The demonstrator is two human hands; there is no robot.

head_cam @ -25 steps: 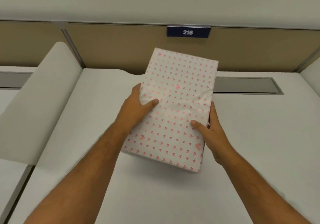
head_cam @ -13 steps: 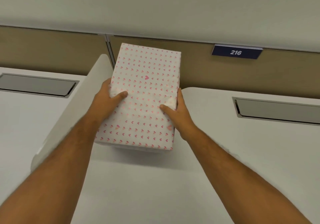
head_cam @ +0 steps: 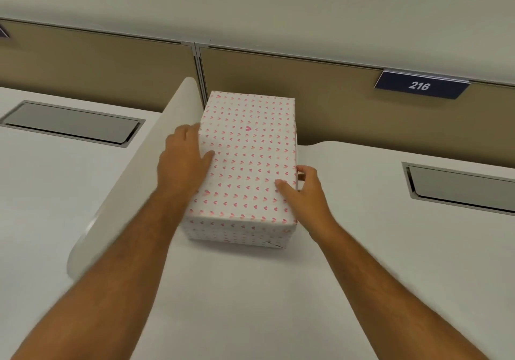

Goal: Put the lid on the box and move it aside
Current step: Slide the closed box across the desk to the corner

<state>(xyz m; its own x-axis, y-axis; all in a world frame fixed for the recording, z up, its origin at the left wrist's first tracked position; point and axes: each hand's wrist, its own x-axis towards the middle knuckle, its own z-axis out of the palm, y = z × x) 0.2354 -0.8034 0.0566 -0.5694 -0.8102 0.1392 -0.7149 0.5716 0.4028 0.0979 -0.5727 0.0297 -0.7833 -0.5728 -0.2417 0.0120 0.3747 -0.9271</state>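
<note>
A white box with small pink hearts (head_cam: pixel 248 164), its lid on, rests on the white desk (head_cam: pixel 250 298) close to the curved side divider and the back panel. My left hand (head_cam: pixel 182 162) lies against the box's left side with the thumb on the lid. My right hand (head_cam: pixel 305 192) holds the right side near the front corner, thumb on top and fingers around the edge. Both hands are in contact with the box.
A curved white divider (head_cam: pixel 125 192) stands just left of the box. A tan back panel (head_cam: pixel 320 103) with a blue sign reading 216 (head_cam: pixel 419 85) runs behind. Grey cable hatches sit at left (head_cam: pixel 72 123) and right (head_cam: pixel 459 187).
The box was held up in the air tilted; it has moved left and down and now sits flat on the desk beside the divider. My view has swung left.
</note>
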